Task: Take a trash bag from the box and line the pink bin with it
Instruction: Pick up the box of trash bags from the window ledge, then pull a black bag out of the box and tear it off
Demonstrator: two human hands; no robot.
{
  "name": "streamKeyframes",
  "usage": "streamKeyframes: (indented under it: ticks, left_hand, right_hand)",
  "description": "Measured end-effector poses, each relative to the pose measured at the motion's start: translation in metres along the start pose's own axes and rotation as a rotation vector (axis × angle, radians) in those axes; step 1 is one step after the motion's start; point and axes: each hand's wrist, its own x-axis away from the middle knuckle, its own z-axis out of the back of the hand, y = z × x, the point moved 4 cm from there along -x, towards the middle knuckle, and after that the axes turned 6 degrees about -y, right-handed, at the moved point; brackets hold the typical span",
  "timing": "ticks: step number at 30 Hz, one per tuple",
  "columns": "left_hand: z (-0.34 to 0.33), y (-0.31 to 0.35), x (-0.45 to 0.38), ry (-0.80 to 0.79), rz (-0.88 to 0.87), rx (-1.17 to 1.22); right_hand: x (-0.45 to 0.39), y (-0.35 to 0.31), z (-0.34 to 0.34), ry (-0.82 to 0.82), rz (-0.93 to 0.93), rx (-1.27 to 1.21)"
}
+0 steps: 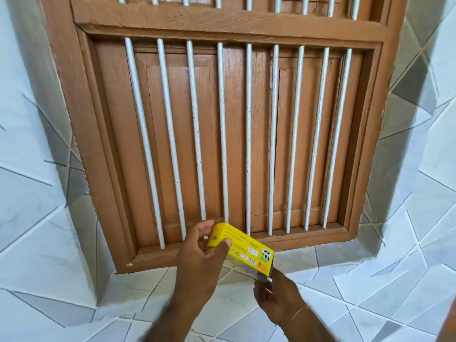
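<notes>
A long yellow trash bag box (pixel 243 248) is held up in front of a window, tilted down to the right. My left hand (pixel 202 253) grips its upper left end, fingers wrapped over the top. My right hand (pixel 276 290) is at its lower right end, fingertips pinched on the end flap. No trash bag shows outside the box. The pink bin is not in view.
A brown wooden window (pixel 229 134) with closed shutters and several white vertical bars fills the middle of the view. White tiled walls (pixel 399 243) with grey diagonal lines surround it. The tiled sill (pixel 214 292) lies just below my hands.
</notes>
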Motion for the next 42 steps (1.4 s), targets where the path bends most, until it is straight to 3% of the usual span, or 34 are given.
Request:
streamKeyframes:
  ticks: [3,8,15,18,21,25,28,34,36,38,40,42]
  left_hand:
    - [-0.021,0.032,-0.001,-0.1,-0.166,-0.292]
    - [-0.054,0.063,0.006,-0.237,-0.367,-0.578]
    - [-0.06,0.08,-0.009,-0.231,-0.36,-0.564]
    - [-0.04,0.079,-0.025,-0.121,-0.287,-0.488]
    - [0.0,0.056,-0.04,0.061,-0.128,-0.275]
    - [0.059,-0.034,-0.042,0.353,0.207,0.041]
    - [0.059,-0.101,-0.029,0.351,0.443,0.18]
    - [0.047,-0.137,-0.029,0.348,0.487,-0.267]
    - [0.048,-0.119,-0.03,0.323,0.394,-0.543]
    - [0.043,-0.097,-0.025,0.351,0.2,-0.616]
    - [0.023,-0.071,-0.018,0.21,0.121,-0.383]
    - [-0.011,-0.055,-0.016,-0.226,0.18,-0.249]
  right_hand:
    - [0.002,0.002,-0.006,-0.067,-0.069,-0.138]
    - [-0.001,-0.002,-0.007,-0.231,-0.199,-0.342]
    - [-0.005,-0.003,0.0,-0.317,-0.277,-0.367]
    - [-0.008,-0.004,0.003,-0.323,-0.281,-0.343]
    - [-0.009,-0.016,0.007,-0.32,-0.155,-0.303]
    - [-0.009,-0.04,0.028,-0.176,0.013,-0.134]
    - [-0.008,-0.06,0.037,-0.131,0.133,0.056]
    - [0.01,-0.078,0.026,-0.208,0.261,0.357]
    - [0.017,-0.077,0.02,-0.245,0.287,0.4]
    - [0.023,-0.074,0.015,-0.282,0.295,0.434]
    - [0.028,-0.069,0.01,-0.325,0.294,0.496]
    - [0.033,-0.063,0.002,-0.373,0.287,0.581]
